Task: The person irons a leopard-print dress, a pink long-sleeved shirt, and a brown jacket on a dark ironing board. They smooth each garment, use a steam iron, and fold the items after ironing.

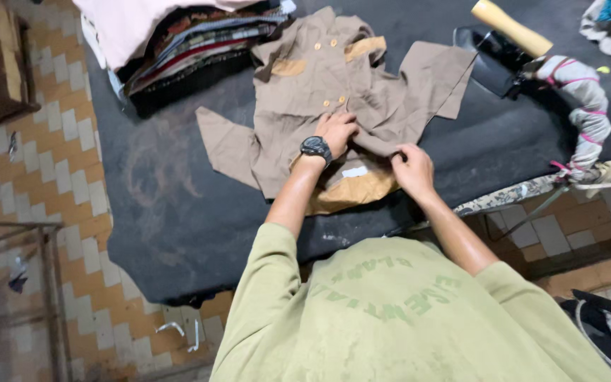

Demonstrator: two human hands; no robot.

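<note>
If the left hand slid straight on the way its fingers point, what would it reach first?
Probably the row of pale buttons on the brown short-sleeved shirt that the left hand rests on; further along, the stack of folded clothes. Depth is uncertain.

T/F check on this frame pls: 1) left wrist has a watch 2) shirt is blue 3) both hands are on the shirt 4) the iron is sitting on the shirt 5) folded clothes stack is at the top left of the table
1) True. The left hand has a black watch on its wrist.
2) False. The shirt is brown, with tan pocket flaps and collar.
3) True. The left hand lies flat on it; the right hand pinches the cloth near the collar.
4) False. The iron sits off the shirt, on the dark padded table at the upper right.
5) True. The stack of folded clothes is at the upper left.
</note>
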